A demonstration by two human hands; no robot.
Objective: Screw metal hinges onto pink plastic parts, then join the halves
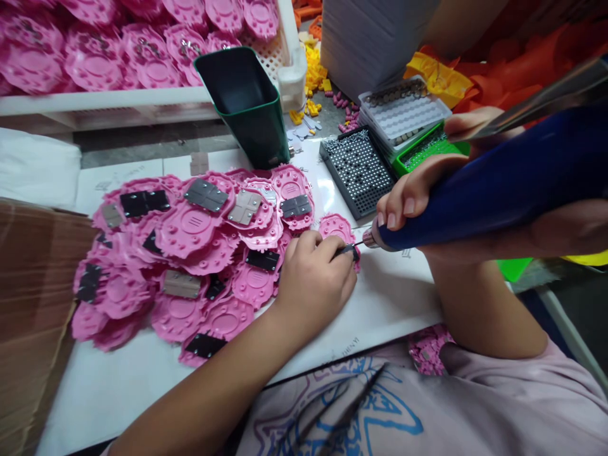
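My right hand [418, 190] is wrapped round a blue electric screwdriver [494, 177], its thin bit pointing left. The bit tip meets a small black plate [349, 251] on a pink plastic part [335, 227]. Fingers bent, my left hand [316, 272] presses on that pink part and partly covers it. Left of this hand lies a heap of pink parts [187, 225], several with black or grey plates screwed on. A black perforated tray [358, 171] of small screws sits just above the screwdriver's bit.
A dark green bin [259, 120] stands behind the heap. A white crate [289, 63] at the upper left holds more pink parts. Clear trays [403, 114] and a green tray [403, 158] are at the back right. A cardboard box [38, 304] borders the left side.
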